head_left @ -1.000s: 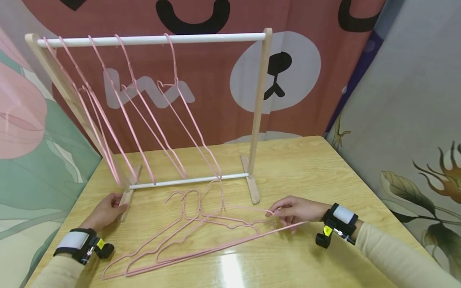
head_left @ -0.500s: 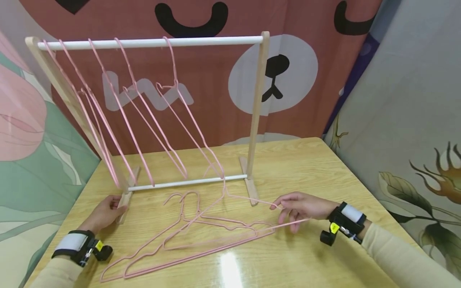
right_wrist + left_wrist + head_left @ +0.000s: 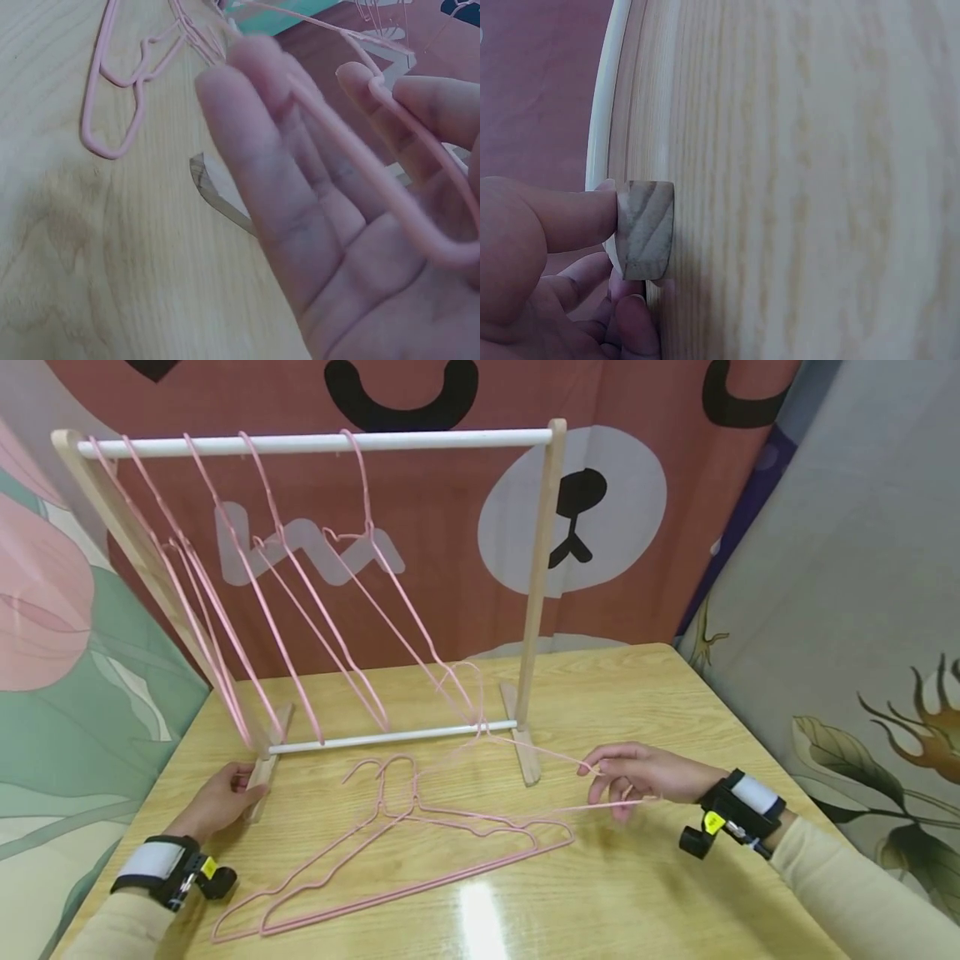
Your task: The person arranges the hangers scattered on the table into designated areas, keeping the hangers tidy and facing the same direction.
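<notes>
My left hand [image 3: 217, 802] grips the front end of the rack's left wooden foot [image 3: 646, 232], thumb on one side and fingers below. My right hand [image 3: 648, 775] holds a pink clothes hanger [image 3: 536, 748] by one end. In the right wrist view, the hanger's upper wire [image 3: 427, 135] passes between thumb and index finger, and its lower bar [image 3: 352, 154] lies across the other fingers. Its hook reaches the rack's lower white bar [image 3: 405, 737]. Two more pink hangers [image 3: 420, 888] lie overlapped on the table. Several hang from the top white bar [image 3: 450, 440].
The wooden table [image 3: 637, 893] carries the rack, whose right upright [image 3: 542, 577] and right foot [image 3: 527, 752] stand close to the held hanger. Patterned curtains [image 3: 420, 568] rise behind the table and at both sides.
My right hand has lifted the held hanger up, away and slightly rightward, off the two lying hangers. Its hook moved toward the rack. My left hand has stayed on the foot.
</notes>
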A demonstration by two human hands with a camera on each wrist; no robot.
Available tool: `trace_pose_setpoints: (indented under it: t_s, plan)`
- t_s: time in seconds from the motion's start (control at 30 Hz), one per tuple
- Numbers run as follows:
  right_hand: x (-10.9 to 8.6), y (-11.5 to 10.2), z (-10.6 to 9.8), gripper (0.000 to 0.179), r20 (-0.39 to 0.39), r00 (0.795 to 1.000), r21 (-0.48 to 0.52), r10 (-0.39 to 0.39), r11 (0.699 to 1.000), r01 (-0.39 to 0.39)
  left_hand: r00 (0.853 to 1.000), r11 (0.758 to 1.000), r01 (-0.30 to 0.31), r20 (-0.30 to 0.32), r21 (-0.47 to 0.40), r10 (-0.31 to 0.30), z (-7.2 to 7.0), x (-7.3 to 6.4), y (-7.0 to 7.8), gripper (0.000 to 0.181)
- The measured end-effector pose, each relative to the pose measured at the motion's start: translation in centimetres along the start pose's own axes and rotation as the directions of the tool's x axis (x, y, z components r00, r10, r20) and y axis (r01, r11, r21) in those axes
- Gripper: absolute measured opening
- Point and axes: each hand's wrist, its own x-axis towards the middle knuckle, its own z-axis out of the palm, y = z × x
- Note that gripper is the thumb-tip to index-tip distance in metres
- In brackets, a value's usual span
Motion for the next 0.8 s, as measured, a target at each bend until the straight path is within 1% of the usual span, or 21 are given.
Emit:
trace_pose_setpoints:
  t_s: [0.1,0.33,0.47,0.63,0.7,0.8]
  plan:
    - [-0.3,-0.5,-0.2,0.032,-0.025,1.000,-0.046,-0.004,0.999,0.003,1.000,1.000,-0.003,-0.003,0.000,0.003,0.0,0.1,-0.1,0.051]
    - [-1.0,-1.7,-0.7,0.032,-0.054,0.997,-0.111,-0.052,0.993,0.045,1.000,1.000,-0.005,-0.006,0.001,0.005,0.0,0.2,-0.3,0.052]
    - [-1.4,-2.4,-0.9,0.032,-0.067,0.994,-0.128,-0.088,0.989,0.079,1.000,1.000,-0.019,-0.010,0.003,0.019,0.0,0.2,-0.4,0.052]
    - [-1.9,-3.0,-1.2,0.032,-0.071,0.989,-0.129,-0.132,0.984,0.122,1.000,1.000,-0.014,-0.014,-0.002,0.014,0.0,0.2,-0.3,0.052]
    - [-2.1,-3.3,-1.2,0.032,-0.091,0.987,-0.147,-0.136,0.982,0.121,1.000,1.000,-0.013,-0.013,-0.001,0.013,0.0,0.2,-0.3,0.052]
    - [-2.4,-3.8,-1.1,0.030,-0.149,0.980,-0.190,-0.132,0.976,0.102,1.000,1.000,-0.013,-0.013,0.006,0.013,0.0,0.3,-0.4,0.052]
